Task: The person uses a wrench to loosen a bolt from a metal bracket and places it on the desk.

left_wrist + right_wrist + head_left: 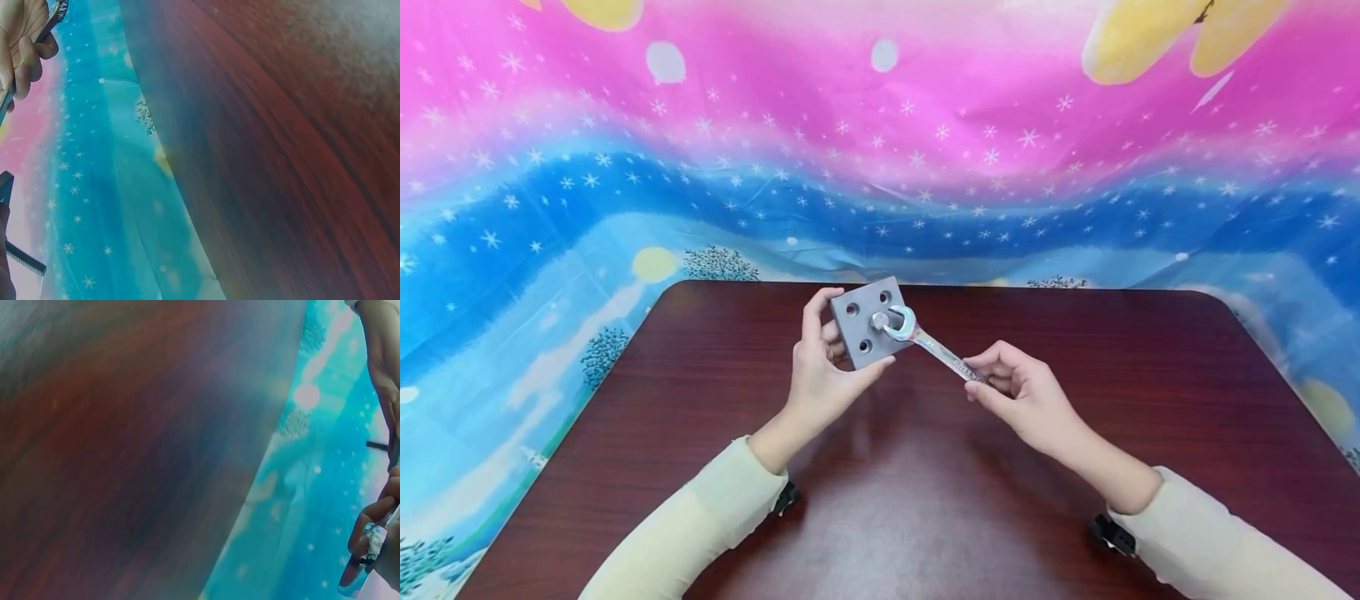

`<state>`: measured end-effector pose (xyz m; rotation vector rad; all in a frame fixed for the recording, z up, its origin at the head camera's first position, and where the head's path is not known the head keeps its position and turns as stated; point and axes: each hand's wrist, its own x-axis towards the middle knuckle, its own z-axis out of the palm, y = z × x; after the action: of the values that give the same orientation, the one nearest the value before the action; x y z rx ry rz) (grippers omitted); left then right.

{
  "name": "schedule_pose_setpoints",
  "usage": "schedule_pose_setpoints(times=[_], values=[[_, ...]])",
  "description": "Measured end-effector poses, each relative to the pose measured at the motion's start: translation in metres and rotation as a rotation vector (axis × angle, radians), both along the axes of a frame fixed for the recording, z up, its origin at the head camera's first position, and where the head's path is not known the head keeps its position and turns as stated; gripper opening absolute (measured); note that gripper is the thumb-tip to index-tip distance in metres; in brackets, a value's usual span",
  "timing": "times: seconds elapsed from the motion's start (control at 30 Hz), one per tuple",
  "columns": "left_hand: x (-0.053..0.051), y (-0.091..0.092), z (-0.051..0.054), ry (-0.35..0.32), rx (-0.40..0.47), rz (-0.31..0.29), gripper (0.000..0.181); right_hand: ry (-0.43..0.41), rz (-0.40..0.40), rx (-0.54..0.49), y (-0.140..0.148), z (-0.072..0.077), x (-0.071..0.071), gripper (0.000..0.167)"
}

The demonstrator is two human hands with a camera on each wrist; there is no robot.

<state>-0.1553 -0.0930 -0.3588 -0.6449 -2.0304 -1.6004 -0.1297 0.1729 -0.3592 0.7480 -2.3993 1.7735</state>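
Observation:
My left hand (820, 367) grips a grey square plate (859, 327) by its edges, raised over the table and tilted toward the head camera. Round holes lie near the plate's corners, and a bolt head (880, 321) sits at its middle. From the plate's far side the threaded bolt shank (26, 257) sticks out, seen in the left wrist view. A shiny open-end wrench (936, 350) is pinched by its handle in my right hand (1026, 396). Its open end is at the right side of the bolt head; I cannot tell how fully it is seated.
A dark reddish-brown wooden table (880, 517) lies beneath both hands. Behind it and along its sides hangs a pink and blue cloth (850, 150) printed with snowflakes. Black straps with small devices (1112, 535) show under the sleeves.

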Motion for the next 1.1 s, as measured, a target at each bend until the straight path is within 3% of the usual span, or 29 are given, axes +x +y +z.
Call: schedule_pose_setpoints(times=[0.4,0.63,0.83,1.1], values=[[0.000,0.005,0.002,-0.010,0.064,0.046,0.092,-0.057,0.009,-0.059,-0.017,-0.003,0.002,0.025],[0.002,0.006,0.001,-0.021,0.069,0.022,0.094,-0.071,0.012,-0.054,-0.024,-0.004,-0.001,0.022],[0.004,0.001,0.003,-0.059,0.035,-0.036,0.094,-0.050,0.007,-0.031,-0.021,-0.006,-0.005,0.019],[0.006,-0.012,0.009,-0.163,-0.086,-0.162,0.097,-0.018,0.050,-0.014,-0.010,-0.009,-0.010,0.015]])
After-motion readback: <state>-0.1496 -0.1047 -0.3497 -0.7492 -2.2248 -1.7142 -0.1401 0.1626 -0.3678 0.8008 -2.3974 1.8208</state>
